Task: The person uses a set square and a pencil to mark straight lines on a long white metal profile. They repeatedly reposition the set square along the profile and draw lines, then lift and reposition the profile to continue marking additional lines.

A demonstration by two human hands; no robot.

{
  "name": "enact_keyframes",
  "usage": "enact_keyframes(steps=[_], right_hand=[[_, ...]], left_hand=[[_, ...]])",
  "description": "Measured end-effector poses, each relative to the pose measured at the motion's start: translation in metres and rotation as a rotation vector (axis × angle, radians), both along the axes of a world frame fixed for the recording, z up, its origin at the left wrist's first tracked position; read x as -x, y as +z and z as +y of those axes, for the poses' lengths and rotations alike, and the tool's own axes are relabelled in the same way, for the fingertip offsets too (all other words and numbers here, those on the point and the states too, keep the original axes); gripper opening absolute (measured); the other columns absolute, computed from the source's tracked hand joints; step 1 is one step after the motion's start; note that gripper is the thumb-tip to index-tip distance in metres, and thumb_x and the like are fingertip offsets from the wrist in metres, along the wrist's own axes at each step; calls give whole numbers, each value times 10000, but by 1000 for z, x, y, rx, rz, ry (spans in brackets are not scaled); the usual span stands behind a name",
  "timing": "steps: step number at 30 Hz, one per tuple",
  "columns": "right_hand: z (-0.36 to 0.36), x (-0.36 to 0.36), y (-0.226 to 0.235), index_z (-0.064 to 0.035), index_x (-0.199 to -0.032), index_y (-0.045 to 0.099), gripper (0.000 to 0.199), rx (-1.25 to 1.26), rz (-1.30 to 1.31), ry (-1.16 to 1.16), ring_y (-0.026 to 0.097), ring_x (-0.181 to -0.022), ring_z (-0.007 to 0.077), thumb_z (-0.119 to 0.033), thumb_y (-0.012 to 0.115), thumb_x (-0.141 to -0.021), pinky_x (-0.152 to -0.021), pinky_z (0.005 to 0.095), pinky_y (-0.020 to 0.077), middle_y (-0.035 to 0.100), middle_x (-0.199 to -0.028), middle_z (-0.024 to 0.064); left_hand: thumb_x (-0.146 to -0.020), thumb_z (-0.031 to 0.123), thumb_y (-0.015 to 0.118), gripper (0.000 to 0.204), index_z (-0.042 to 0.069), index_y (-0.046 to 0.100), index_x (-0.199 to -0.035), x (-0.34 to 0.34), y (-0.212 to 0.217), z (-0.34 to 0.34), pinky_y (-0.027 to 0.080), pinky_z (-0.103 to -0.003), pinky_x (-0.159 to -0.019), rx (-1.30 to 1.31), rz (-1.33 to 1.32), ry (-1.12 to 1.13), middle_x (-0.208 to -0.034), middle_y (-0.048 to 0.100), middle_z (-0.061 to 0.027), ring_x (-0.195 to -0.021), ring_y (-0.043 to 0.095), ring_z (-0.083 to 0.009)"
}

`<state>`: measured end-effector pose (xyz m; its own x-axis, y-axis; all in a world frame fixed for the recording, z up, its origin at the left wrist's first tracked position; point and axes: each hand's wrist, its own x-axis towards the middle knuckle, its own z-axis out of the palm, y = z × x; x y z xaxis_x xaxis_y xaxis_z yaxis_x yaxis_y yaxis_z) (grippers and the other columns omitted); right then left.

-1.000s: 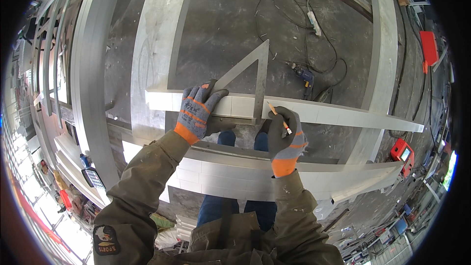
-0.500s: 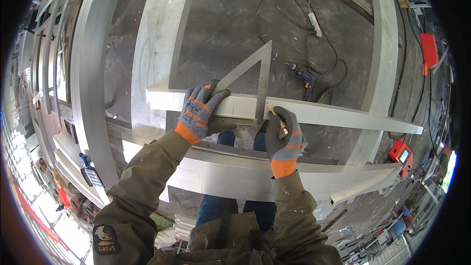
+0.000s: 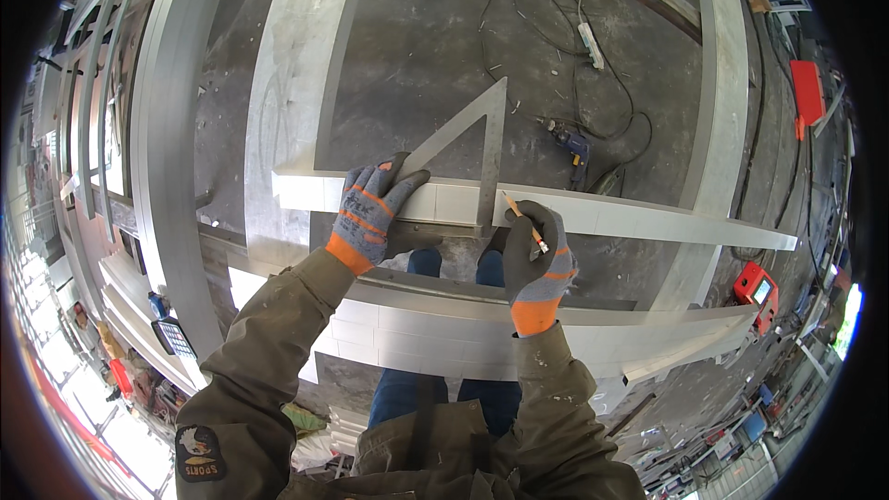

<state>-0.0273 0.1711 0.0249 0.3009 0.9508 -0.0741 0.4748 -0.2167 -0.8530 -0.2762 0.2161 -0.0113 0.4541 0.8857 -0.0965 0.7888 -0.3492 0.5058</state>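
A pale metal bar [image 3: 639, 219] lies crosswise in front of me, marked with thin cross lines. Across it rests a metal triangle square [image 3: 493, 143], its upright blade crossing the bar and its tip pointing away from me. My left hand [image 3: 375, 208], in a grey glove with orange stripes, is closed over the bar and the square's lower left part; its thumb is partly hidden below the bar. Just right of the blade, my right hand [image 3: 539, 255], gloved alike, pinches a pencil [image 3: 528, 225]. The pencil's point is over the bar; whether it touches cannot be told.
Nearer me lies a wide stack of pale bars [image 3: 435, 333]. Large metal beams [image 3: 301, 65] run lengthwise at left and right. On the floor beyond are a blue power drill [image 3: 571, 148], a looped cable and a white power strip [image 3: 591, 46]. A red device [image 3: 755, 292] stands at right.
The square has shifted slightly left along with my left hand, leaving a small gap between its blade and the pencil point. My right hand has barely moved.
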Motion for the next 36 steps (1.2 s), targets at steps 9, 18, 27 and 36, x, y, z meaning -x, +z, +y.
enact_keyframes(steps=[9, 18, 27, 36], right_hand=[[1, 0, 2, -17, -1149, 717, 184, -1, -19, -5, 712, -865, 184, -10, 674, -970, -797, 313, 573, 751, -995, 123], [-1, -1, -1, -8, -1157, 715, 191, -6, 29, -8, 685, -868, 161, -7, 679, -970, -808, 305, 565, 742, -1008, 112], [-1, -2, -8, -1, -1144, 712, 192, 5, -14, 75, 730, -940, 334, -24, 663, -959, -844, 386, 577, 742, -1060, 177], [-2, -3, -16, -15, -1133, 711, 206, -38, -68, 123, 725, -954, 353, -6, 693, -928, -849, 407, 583, 746, -1059, 171]], left_hand=[[-726, 436, 900, 846, 166, 607, -1472, 1, 0, -1, 430, -513, -1100, -32, 6, -14, -1509, 513, -208, -1324, 542, -404], [-720, 444, 908, 859, 168, 607, -1476, 0, 0, -1, 434, -510, -1099, -13, 10, -13, -1508, 512, -222, -1307, 555, -407], [-721, 456, 907, 848, 188, 615, -1470, 0, 1, -1, 437, -516, -1108, -8, -11, 1, -1501, 514, -217, -1305, 551, -417], [-722, 470, 903, 835, 192, 624, -1459, -2, 1, 0, 444, -522, -1109, -10, -16, 12, -1487, 517, -213, -1297, 546, -425]])
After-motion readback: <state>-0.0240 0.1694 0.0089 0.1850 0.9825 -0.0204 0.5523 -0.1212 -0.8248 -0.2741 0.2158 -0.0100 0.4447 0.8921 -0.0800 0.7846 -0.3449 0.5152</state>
